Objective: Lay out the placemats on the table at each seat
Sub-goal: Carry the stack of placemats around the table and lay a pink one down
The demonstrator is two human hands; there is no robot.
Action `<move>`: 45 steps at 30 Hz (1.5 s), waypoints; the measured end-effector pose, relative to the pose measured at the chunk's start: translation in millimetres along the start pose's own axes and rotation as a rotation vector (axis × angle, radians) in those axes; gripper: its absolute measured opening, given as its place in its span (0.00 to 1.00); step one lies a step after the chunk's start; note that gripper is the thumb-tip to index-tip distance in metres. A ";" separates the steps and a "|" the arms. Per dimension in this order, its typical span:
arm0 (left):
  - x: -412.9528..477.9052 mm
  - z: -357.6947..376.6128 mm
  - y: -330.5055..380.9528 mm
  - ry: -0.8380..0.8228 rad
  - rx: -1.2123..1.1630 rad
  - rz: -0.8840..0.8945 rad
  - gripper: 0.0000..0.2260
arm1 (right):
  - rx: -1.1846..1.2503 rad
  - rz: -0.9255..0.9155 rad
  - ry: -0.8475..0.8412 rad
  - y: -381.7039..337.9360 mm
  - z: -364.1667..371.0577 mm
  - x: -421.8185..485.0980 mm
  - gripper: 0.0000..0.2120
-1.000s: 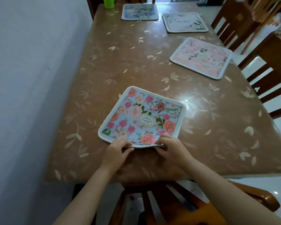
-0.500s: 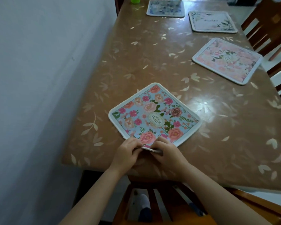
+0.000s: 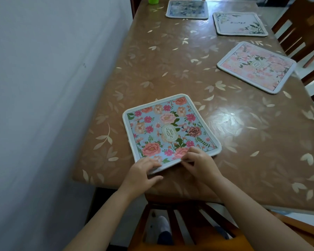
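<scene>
A light-blue floral placemat (image 3: 168, 131) lies flat on the brown leaf-patterned table (image 3: 170, 66) near its front edge. My left hand (image 3: 143, 173) pinches the mat's near edge at the left. Beside it my right hand (image 3: 200, 163) grips the same edge, fingers resting on the mat. A pink floral placemat (image 3: 256, 67) lies at the right side. At the far end lie a white placemat with dark leaves (image 3: 240, 24) and a dark-blue placemat (image 3: 188, 9).
A grey wall (image 3: 43, 105) runs close along the table's left side. A green cup (image 3: 153, 0) stands at the far left corner. Wooden chairs (image 3: 301, 33) line the right side, and another chair (image 3: 185, 223) stands below my arms.
The blue placemat has turned clockwise under my hands, its long side now running away from me. Both hands have kept hold of its near edge. The view has shifted left.
</scene>
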State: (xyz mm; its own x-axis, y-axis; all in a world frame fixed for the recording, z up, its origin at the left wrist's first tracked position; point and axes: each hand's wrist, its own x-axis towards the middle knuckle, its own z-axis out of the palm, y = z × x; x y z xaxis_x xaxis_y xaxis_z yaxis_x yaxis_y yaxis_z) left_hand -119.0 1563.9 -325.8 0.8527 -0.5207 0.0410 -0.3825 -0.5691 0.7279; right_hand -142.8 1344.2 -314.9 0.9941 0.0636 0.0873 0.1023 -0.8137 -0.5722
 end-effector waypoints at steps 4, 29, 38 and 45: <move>0.0 9.2 4.0 0.074 0.025 -0.020 0.09 | -0.047 -0.052 0.003 -11.4 7.6 2.3 0.03; 26.4 44.5 13.8 -0.062 0.078 0.157 0.04 | -0.102 0.291 -0.181 54.3 -27.5 -48.6 0.03; 27.7 40.7 16.0 -0.074 0.135 0.171 0.05 | -0.136 0.280 -0.240 60.1 -34.0 -59.1 0.01; 9.3 28.6 0.4 -0.047 0.123 0.075 0.06 | -0.124 0.179 -0.271 50.2 -16.7 -57.7 0.01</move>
State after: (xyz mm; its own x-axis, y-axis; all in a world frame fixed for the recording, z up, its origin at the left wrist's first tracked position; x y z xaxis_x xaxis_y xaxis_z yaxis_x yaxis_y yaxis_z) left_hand -121.4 1540.7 -344.7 0.8039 -0.5920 0.0577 -0.4872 -0.5997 0.6348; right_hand -195.6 1290.0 -335.1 0.9708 0.0511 -0.2345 -0.0629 -0.8887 -0.4541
